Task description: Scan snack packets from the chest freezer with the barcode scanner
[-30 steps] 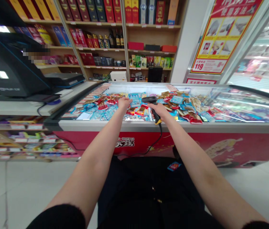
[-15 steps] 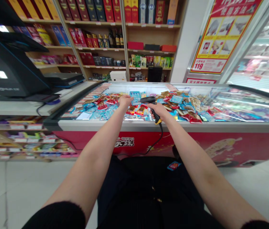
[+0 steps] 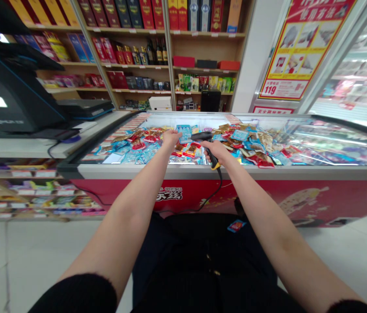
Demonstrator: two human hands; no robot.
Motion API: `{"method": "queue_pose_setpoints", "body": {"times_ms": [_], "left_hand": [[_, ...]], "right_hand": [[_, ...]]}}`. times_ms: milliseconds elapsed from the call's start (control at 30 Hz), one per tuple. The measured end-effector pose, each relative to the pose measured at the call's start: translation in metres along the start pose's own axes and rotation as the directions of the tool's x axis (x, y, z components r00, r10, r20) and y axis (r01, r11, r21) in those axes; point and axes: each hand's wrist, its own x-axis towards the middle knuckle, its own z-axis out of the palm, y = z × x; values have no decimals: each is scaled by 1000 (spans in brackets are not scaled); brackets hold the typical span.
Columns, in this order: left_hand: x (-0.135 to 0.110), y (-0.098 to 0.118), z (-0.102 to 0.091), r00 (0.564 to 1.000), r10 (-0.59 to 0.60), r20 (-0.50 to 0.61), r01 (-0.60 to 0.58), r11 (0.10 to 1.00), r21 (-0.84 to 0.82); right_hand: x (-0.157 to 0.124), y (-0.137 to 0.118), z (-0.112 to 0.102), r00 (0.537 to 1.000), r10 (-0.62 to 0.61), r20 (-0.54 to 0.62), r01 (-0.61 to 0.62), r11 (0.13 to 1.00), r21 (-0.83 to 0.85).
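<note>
My right hand (image 3: 215, 151) is wrapped round the grip of a black and yellow barcode scanner (image 3: 202, 136), its head pointing left. A cable hangs from the foot of the grip. In front of the scanner my left hand (image 3: 171, 137) pinches the edge of a light blue snack packet (image 3: 184, 132), held up with its flat side in view. Both hands are over the glass top of a red chest freezer (image 3: 131, 191). Beneath and beside them lie many small packets (image 3: 251, 141) in blue, red and brown.
To the left a dark checkout machine (image 3: 17, 95) stands on a white counter (image 3: 17, 145). Shelves of boxes and bottles (image 3: 136, 54) rise behind the freezer. A red and yellow poster (image 3: 303, 56) hangs at the right, beside a lit glass-fronted cabinet (image 3: 362, 74).
The view has shifted very slightly. Both hands, the packet and the scanner keep the same positions relative to each other.
</note>
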Motion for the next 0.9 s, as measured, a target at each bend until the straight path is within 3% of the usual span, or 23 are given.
{"method": "queue_pose_setpoints", "body": {"times_ms": [533, 700, 900], "left_hand": [[-6, 2, 4, 999, -23, 25, 24, 999, -40], [-13, -2, 21, 994, -38, 102, 43, 998, -52], [-30, -7, 59, 972, -49, 230, 58, 998, -32]], "right_hand": [[8, 6, -6, 1000, 3, 3, -3, 999, 38], [9, 6, -23, 997, 5, -72, 1, 997, 71], [10, 3, -63, 972, -20, -234, 36, 997, 64]]}}
